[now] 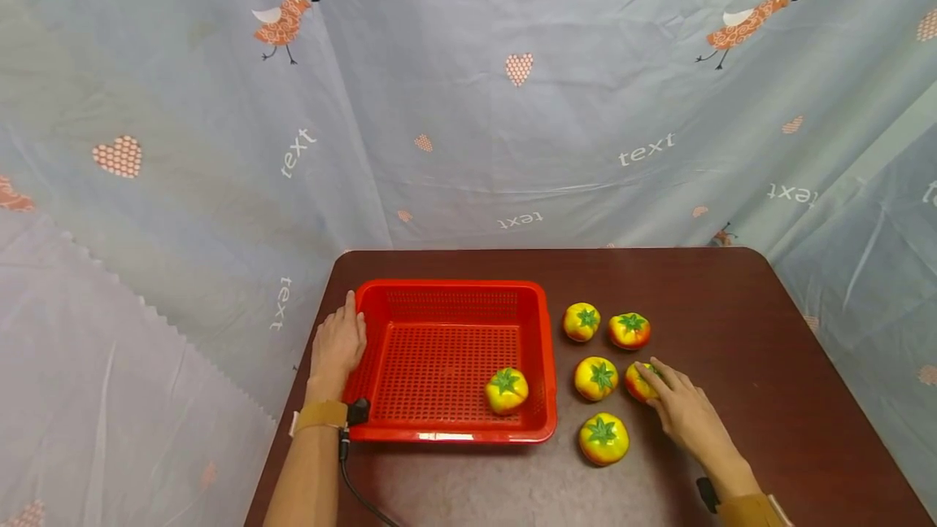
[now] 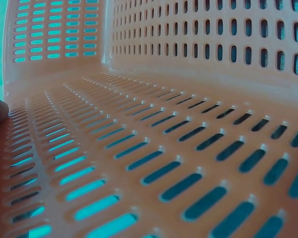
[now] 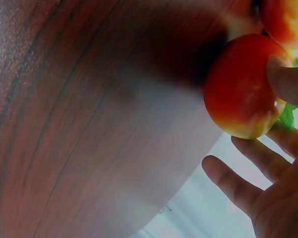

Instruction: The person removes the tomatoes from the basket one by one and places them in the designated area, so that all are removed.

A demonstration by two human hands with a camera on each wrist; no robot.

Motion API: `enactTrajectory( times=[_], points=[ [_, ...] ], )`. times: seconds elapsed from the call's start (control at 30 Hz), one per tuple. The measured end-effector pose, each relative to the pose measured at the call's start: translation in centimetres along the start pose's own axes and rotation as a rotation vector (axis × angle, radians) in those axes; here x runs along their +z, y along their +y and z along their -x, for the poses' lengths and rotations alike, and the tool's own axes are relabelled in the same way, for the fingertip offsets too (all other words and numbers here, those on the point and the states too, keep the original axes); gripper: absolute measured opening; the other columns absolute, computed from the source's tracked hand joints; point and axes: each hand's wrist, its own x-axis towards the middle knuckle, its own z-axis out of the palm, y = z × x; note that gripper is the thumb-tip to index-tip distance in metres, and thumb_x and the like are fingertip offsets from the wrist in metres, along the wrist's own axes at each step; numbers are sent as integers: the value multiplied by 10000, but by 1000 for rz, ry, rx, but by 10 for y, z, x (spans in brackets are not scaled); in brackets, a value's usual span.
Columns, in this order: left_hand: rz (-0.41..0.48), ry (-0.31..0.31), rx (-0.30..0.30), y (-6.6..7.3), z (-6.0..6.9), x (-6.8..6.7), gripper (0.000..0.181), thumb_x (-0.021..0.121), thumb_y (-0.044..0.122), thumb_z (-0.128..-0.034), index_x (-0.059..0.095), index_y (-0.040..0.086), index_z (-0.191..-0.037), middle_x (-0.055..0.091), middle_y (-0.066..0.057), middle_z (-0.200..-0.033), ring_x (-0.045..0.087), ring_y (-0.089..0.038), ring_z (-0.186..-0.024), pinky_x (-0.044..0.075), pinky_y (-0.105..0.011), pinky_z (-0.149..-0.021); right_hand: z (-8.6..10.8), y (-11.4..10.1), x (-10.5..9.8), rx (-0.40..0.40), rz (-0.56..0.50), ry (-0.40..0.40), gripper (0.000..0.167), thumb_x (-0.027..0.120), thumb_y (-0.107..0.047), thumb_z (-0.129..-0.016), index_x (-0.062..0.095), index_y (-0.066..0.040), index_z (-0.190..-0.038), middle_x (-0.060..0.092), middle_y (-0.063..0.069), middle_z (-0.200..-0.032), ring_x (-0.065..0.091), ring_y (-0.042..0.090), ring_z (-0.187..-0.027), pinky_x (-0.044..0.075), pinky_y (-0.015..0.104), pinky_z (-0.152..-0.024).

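My left hand (image 1: 339, 346) holds the left rim of a red perforated plastic basket (image 1: 450, 435), and a fingertip shows at the edge of the left wrist view. One yellow tomato (image 1: 507, 391) with a green star-shaped top lies inside the basket, near its front right corner. On the table, my right hand (image 1: 691, 413) grips a red and yellow tomato (image 3: 241, 87), thumb on one side and fingers on the other. Near it are several more tomatoes: a yellow one (image 1: 596, 379) just left, a reddish one (image 1: 629, 331) behind, another (image 1: 581, 322) farther back, and one (image 1: 603, 438) in front.
The dark brown table (image 1: 739, 324) has rounded back corners. Behind and beside it hangs a grey-blue curtain (image 1: 468, 128) with printed birds and hearts. A black cable (image 1: 359, 494) runs from the left wrist camera across the front of the table.
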Motion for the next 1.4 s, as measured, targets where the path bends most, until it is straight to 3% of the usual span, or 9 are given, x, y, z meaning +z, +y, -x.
enactTrajectory(
  times=[0.6, 0.8, 1.13, 1.3, 1.4],
  points=[
    [-13, 4, 2, 2, 0, -1, 537, 346, 209, -1047, 275, -90, -1488, 589, -339, -1188, 569, -495, -1054, 443, -598, -957, -1, 3, 2, -20, -14, 13, 546, 685, -89, -894, 508, -90, -1410, 490, 236, -1420, 538, 468, -1179, 505, 613, -809],
    [-8, 19, 10, 1, 0, -1, 529, 351, 203, -1046, 289, -91, -1481, 594, -342, -1169, 571, -500, -1042, 446, -601, -943, -3, 1, 2, -13, -14, -24, 549, 660, -56, -905, 486, -81, -1425, 454, 242, -1447, 500, 483, -1225, 496, 627, -849],
    [-12, 19, 6, 1, 1, -1, 532, 350, 209, -1046, 286, -90, -1482, 600, -339, -1159, 578, -498, -1023, 456, -598, -928, -1, 2, 2, -10, -15, -18, 593, 692, -142, -901, 455, -103, -1443, 402, 282, -1474, 511, 534, -1199, 490, 658, -829],
    [-9, 15, 1, 2, 1, -1, 536, 348, 215, -1048, 279, -83, -1488, 601, -332, -1154, 578, -492, -1029, 454, -596, -935, -8, -3, -10, 7, -21, -15, 679, 703, -183, -897, 386, -154, -1497, 357, 270, -1506, 470, 554, -1234, 459, 696, -853],
    [-8, 24, 7, 2, 1, -2, 532, 354, 207, -1047, 284, -88, -1484, 601, -335, -1145, 577, -494, -1024, 453, -597, -932, -20, -9, -24, -25, -4, 21, 712, 710, -192, -891, 362, -162, -1512, 341, 250, -1522, 450, 529, -1268, 466, 688, -848]
  ],
)
